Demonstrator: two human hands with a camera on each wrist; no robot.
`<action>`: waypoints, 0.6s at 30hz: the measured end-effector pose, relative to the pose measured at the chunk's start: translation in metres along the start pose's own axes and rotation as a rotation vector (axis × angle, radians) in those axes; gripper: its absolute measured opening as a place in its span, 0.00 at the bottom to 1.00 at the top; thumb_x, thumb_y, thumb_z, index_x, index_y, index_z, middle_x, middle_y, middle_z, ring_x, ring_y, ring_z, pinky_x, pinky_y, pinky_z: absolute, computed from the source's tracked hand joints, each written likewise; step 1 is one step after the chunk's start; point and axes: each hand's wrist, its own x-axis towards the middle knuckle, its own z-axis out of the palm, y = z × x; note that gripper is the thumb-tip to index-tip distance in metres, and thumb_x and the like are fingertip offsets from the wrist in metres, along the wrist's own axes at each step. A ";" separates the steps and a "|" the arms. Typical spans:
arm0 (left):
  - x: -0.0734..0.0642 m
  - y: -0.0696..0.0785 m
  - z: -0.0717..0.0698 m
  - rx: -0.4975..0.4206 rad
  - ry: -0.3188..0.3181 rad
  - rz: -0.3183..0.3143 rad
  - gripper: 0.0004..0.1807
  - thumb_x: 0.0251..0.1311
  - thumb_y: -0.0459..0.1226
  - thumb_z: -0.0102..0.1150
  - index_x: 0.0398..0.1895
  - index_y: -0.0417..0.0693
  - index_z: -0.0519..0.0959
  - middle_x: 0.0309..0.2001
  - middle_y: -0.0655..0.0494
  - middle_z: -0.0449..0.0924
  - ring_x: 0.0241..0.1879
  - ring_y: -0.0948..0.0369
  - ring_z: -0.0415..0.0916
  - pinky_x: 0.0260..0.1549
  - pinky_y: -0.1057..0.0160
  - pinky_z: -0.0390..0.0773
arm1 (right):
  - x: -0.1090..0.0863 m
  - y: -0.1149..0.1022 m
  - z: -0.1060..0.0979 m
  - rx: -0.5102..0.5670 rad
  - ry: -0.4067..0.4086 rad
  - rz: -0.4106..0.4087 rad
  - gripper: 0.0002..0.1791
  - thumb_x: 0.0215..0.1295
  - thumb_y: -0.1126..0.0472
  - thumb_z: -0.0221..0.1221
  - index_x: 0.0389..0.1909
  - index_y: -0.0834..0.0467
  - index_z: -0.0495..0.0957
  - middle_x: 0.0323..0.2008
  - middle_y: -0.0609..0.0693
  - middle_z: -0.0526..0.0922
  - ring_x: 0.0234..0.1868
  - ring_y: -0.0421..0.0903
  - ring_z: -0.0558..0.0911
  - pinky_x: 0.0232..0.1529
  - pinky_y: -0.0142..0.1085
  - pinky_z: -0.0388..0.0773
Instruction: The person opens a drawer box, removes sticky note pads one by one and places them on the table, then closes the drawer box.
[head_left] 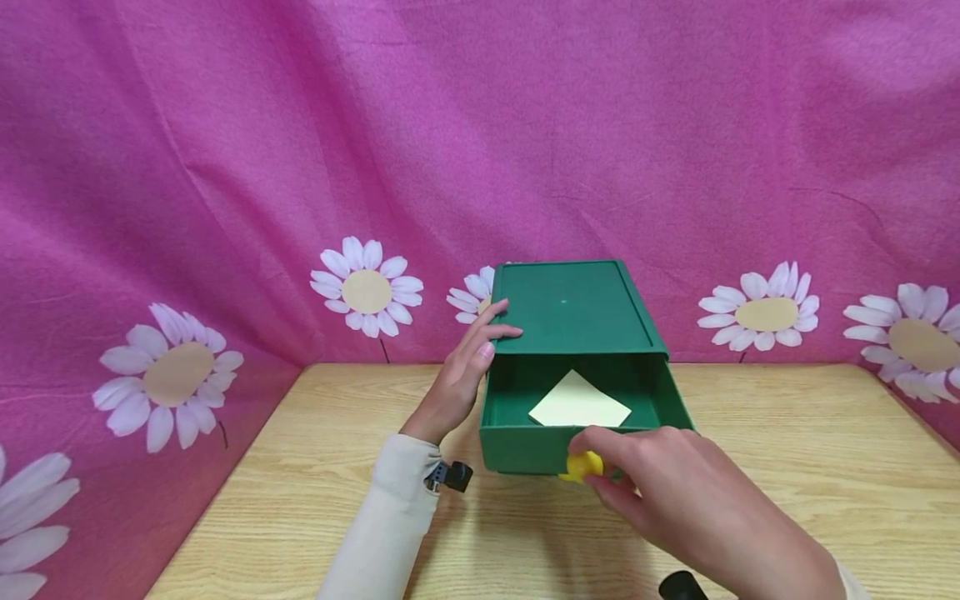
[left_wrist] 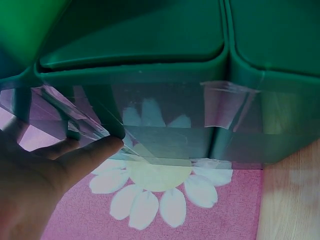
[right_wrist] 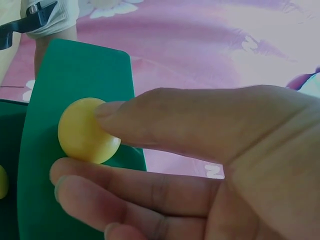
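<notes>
A green box [head_left: 570, 308] stands on the table with its drawer [head_left: 525, 450] pulled partway out toward me. Inside the drawer lies a pale yellow square of paper [head_left: 579, 402], turned cornerwise. My right hand [head_left: 690, 492] pinches the round yellow knob [head_left: 585, 465] on the drawer front. In the right wrist view, the thumb of that hand [right_wrist: 195, 135] lies on the knob [right_wrist: 87, 130] and the fingers curve beneath it. My left hand [head_left: 457, 379] rests against the box's left side, fingers extended over its top edge. Clear tape shows near that hand [left_wrist: 30, 185] in the left wrist view.
The wooden table [head_left: 300, 508] extends to both sides of the box. Close behind it hangs a pink cloth [head_left: 562, 150] printed with large white daisies. A black wrist mount [head_left: 453, 477] sits on the left sleeve, and a black cylindrical piece [head_left: 682, 586] shows at the bottom edge.
</notes>
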 end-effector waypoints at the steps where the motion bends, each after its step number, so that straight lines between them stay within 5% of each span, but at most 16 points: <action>1: 0.000 0.000 0.000 0.000 0.001 0.002 0.23 0.73 0.48 0.29 0.63 0.58 0.69 0.75 0.66 0.47 0.74 0.64 0.42 0.63 0.39 0.57 | 0.000 0.000 0.000 0.001 -0.007 0.004 0.16 0.51 0.58 0.72 0.34 0.40 0.76 0.19 0.27 0.70 0.19 0.28 0.66 0.22 0.27 0.68; 10: -0.001 0.001 0.000 0.001 -0.001 -0.027 0.24 0.73 0.53 0.29 0.63 0.62 0.69 0.75 0.69 0.46 0.74 0.66 0.41 0.64 0.40 0.56 | -0.002 0.000 -0.002 -0.004 -0.071 0.039 0.16 0.50 0.56 0.72 0.36 0.39 0.77 0.19 0.28 0.72 0.19 0.28 0.67 0.22 0.28 0.70; 18: 0.000 0.003 0.001 0.008 0.005 -0.007 0.23 0.74 0.46 0.29 0.63 0.56 0.69 0.75 0.65 0.47 0.74 0.64 0.41 0.64 0.39 0.56 | -0.004 -0.001 -0.001 0.000 -0.085 0.043 0.16 0.51 0.57 0.72 0.36 0.37 0.76 0.19 0.28 0.72 0.19 0.27 0.67 0.22 0.28 0.69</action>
